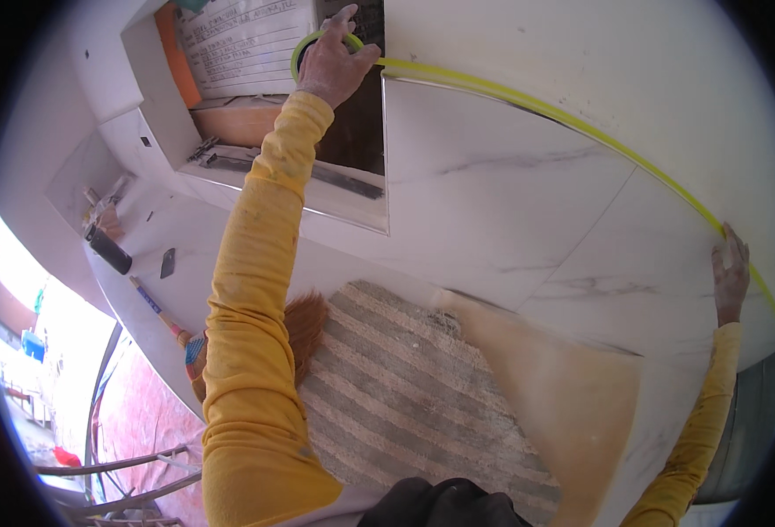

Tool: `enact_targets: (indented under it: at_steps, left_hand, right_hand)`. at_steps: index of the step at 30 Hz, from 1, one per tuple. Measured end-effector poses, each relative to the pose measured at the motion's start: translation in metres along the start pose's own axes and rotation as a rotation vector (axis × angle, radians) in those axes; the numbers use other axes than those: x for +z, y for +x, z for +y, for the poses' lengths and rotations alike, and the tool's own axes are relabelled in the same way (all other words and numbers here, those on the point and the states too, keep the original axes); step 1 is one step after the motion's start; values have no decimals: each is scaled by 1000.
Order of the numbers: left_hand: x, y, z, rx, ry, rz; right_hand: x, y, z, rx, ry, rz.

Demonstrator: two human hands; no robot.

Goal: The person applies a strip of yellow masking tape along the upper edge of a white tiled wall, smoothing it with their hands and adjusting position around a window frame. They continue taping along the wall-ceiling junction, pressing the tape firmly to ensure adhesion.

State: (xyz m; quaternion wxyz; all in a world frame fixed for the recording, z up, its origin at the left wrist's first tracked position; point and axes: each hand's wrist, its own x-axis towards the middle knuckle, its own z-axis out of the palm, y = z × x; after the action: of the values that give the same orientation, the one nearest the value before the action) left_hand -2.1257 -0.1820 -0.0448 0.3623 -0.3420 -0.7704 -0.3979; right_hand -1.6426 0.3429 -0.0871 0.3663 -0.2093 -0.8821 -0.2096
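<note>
My left hand (339, 63) is closed around a roll of yellow-green tape (297, 60), in front of a wall recess. From the roll a long strip of the same tape (563, 115) runs right along the upper edge of the marble-look tiles (475, 167). Far to the right, my right hand (732, 274) rests on that strip, its fingers stretched out against the wall. Past those fingers the strip bends down toward the right rim. Part of the roll is hidden behind my left hand.
A metal-trimmed recess holds a white written-on sheet (247, 48). On the pale ledge at left lie a dark bottle (109, 249), a phone (168, 263) and a straw broom (306, 329). Ridged mortar (422, 395) and a tan panel (563, 378) spread below the tiles.
</note>
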Motion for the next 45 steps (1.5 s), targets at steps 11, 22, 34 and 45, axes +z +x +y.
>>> enact_targets:
  at_steps: [11,22,34,45]
  left_hand:
    - [12,-13,-11,-61,8,-4]
    - [11,-12,-13,-62,42,-11]
    - [39,-9,-38,17,-2,27]
    - [36,5,-57,-140,43,-95]
  right_hand:
    - [-1,4,2,7,51,-31]
    - [-3,4,-5,10,72,-35]
    - [16,11,-54,-166,-55,203]
    - [-4,58,-265,-215,256,227]
